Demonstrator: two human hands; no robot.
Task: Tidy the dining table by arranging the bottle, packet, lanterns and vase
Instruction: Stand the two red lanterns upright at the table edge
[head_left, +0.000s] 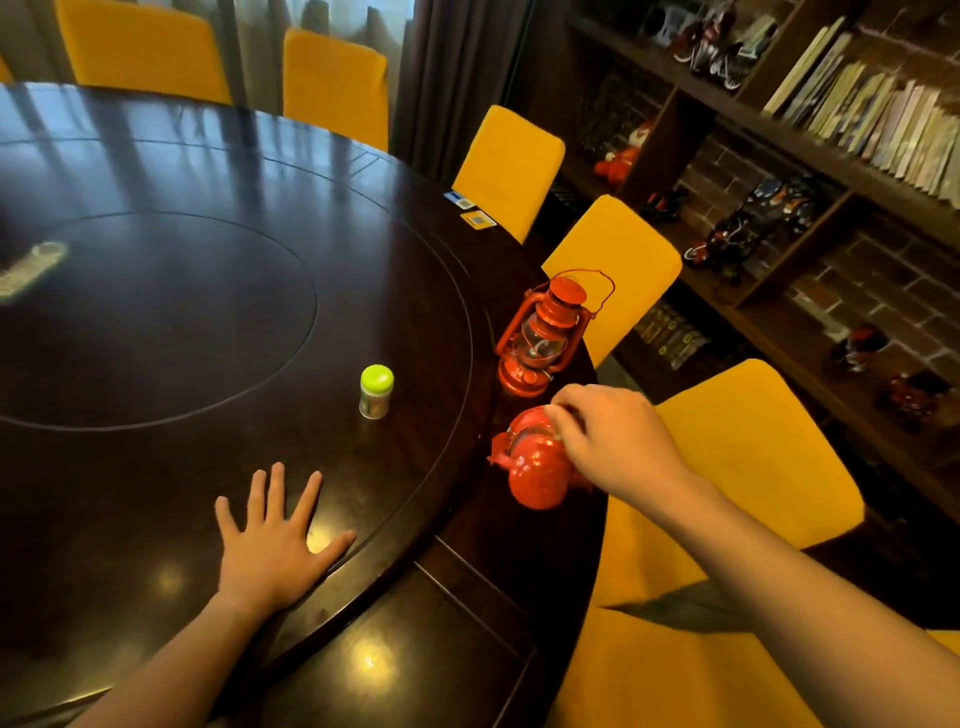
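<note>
Currently, right hand (618, 436): fingers pinching the top of the near lantern (535, 462) at the desk (156, 312) edge.
Left hand (275, 540): flat, fingers spread, empty.
Far lantern (540, 332): upright, just beyond; right hand nearer.
Bottle (375, 392): upright, inward-left.

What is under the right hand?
The right hand covers the top of the nearer red lantern, fingers pinched there. Whatever they pinch is hidden; its round base shows.
</note>
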